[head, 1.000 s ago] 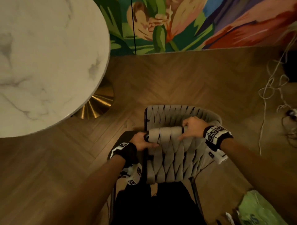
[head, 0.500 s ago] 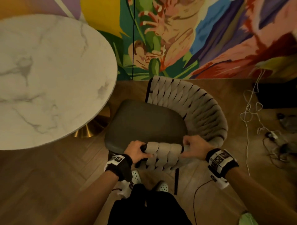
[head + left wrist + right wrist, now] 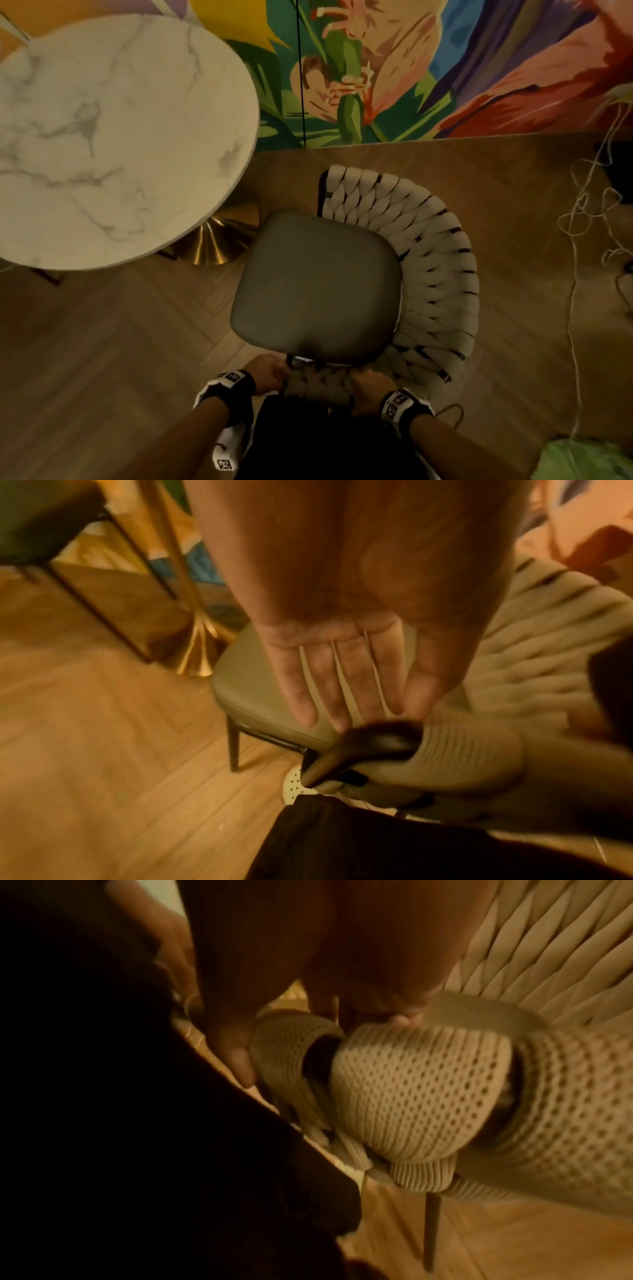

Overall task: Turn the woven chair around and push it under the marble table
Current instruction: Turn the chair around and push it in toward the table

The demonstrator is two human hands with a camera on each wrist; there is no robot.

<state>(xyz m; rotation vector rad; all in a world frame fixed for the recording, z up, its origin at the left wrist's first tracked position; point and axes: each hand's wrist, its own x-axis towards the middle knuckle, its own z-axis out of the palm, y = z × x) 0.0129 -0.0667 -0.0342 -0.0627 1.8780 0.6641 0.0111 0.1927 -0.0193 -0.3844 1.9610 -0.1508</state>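
The woven chair [image 3: 435,274] stands on the wood floor with its grey seat [image 3: 318,284] facing the round marble table [image 3: 102,137] at the upper left. Its woven back curves round the right side to me. My left hand [image 3: 274,373] is at the near black frame end [image 3: 377,742]. In the left wrist view its fingers [image 3: 339,685] lie straight, their tips touching that end. My right hand [image 3: 370,387] grips the woven top rail [image 3: 411,1091], thumb on the near side and fingers over the top. The seat's front edge lies beside the table's gold base [image 3: 212,243].
A painted mural wall [image 3: 445,68] runs behind the chair. Loose white cables [image 3: 589,212] trail over the floor at the right. A green bag [image 3: 582,459] lies at the bottom right. A dark stool [image 3: 41,520] stands beyond the table base. My legs are right behind the chair.
The chair has swung round, so its seat now points at the table and the woven back sits to the right. Both hands have come closer to my body.
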